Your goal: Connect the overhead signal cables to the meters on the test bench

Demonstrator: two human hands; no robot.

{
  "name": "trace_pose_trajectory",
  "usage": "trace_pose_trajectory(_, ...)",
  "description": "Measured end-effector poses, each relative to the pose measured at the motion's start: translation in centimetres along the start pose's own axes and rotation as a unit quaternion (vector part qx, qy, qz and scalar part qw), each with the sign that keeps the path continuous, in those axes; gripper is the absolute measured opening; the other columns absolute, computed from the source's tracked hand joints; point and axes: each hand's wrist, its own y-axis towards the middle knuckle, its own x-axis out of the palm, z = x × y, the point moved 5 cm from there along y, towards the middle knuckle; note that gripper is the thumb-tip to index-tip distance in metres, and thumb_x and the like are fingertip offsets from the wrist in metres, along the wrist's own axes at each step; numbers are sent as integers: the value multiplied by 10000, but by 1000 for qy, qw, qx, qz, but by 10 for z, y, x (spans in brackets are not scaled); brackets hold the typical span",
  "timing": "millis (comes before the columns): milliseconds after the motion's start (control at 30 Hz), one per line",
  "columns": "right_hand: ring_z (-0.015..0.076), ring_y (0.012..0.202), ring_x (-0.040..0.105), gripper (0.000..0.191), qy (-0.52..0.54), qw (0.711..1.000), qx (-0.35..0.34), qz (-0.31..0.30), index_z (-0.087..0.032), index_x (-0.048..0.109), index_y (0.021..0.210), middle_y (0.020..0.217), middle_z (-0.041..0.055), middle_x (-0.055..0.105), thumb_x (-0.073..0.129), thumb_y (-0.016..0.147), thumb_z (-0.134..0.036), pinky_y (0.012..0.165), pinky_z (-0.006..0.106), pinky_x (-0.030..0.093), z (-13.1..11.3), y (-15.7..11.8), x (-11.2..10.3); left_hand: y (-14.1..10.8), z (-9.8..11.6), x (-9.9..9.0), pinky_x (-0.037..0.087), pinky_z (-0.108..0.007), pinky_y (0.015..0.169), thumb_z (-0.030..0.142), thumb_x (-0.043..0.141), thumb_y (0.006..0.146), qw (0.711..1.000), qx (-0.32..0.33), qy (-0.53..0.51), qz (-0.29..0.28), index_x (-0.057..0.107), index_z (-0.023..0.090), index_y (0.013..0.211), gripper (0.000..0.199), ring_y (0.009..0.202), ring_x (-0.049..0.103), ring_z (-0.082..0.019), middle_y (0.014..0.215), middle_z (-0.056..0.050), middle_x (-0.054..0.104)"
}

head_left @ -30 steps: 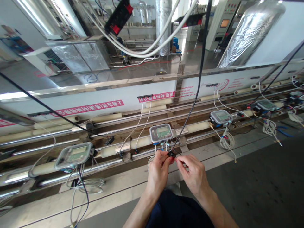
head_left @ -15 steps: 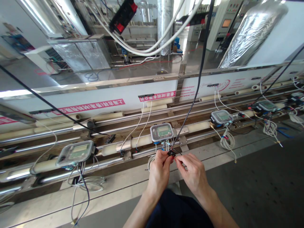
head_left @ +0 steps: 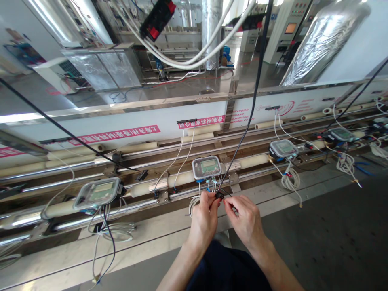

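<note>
My left hand [head_left: 205, 214] pinches a small black connector block [head_left: 219, 195] at the end of a hanging black cable [head_left: 245, 135]. Close beside it on the right, my right hand [head_left: 242, 214] has thumb and forefinger pressed together at the connector's edge. Whatever lies between those fingertips is too small to make out, perhaps a thin wire end. Just beyond the hands, a meter with a clear cover and a display [head_left: 206, 167] sits on the pipe line, thin wires hanging from its underside. A coil of pale cable [head_left: 194, 205] shows partly behind my left hand.
More meters stand along the rail, one to the left [head_left: 97, 195] and one to the right [head_left: 283, 149], with cable coils [head_left: 290, 182] below. Black-and-red connectors [head_left: 158, 19] and white cables [head_left: 188, 64] hang overhead. A metal ledge [head_left: 145, 242] runs along the front.
Both hands stay almost in place at the connector, with only slight finger movement. The view has shifted very slightly.
</note>
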Motion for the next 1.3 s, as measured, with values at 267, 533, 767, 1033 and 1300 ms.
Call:
trace_pose_trajectory(267,144,625,531,180,-29,999,-16,1,-204,587,707,631,10,612,512,858,-143,639,272,415,1,-2,1,-2,-5,2,443,-256,643,234,490,874,1000,-2,2,0,452,224,909,53,770,657,-198,844,-35,690)
trace_pose_trajectory(533,138,604,525,150,10,999,31,2,-206,573,717,623,-2,605,527,852,-161,608,263,404,6,-5,5,0,-7,4,438,-266,657,228,476,884,999,-1,45,-3,447,229,929,53,800,656,-211,862,-35,690)
trace_pose_trajectory(767,157,633,527,179,-81,995,-52,-4,-199,579,714,624,15,605,506,863,-133,648,296,398,-4,-3,3,0,-6,3,438,-248,653,221,480,885,999,-2,33,-7,442,225,926,56,775,653,-184,848,-25,690)
trace_pose_trajectory(1033,141,619,527,155,-42,998,-33,18,-196,586,722,632,7,613,532,855,-136,639,282,383,-1,-2,4,2,-5,2,434,-227,609,222,495,872,1000,-20,-18,-14,434,220,879,62,709,652,-162,780,4,688)
trace_pose_trajectory(1300,153,621,526,197,-93,995,-31,7,-185,588,679,606,2,598,525,860,-142,647,303,343,-6,-1,3,3,-9,3,446,-241,625,237,494,863,1000,-18,-1,-7,435,221,898,70,742,660,-176,803,-6,694)
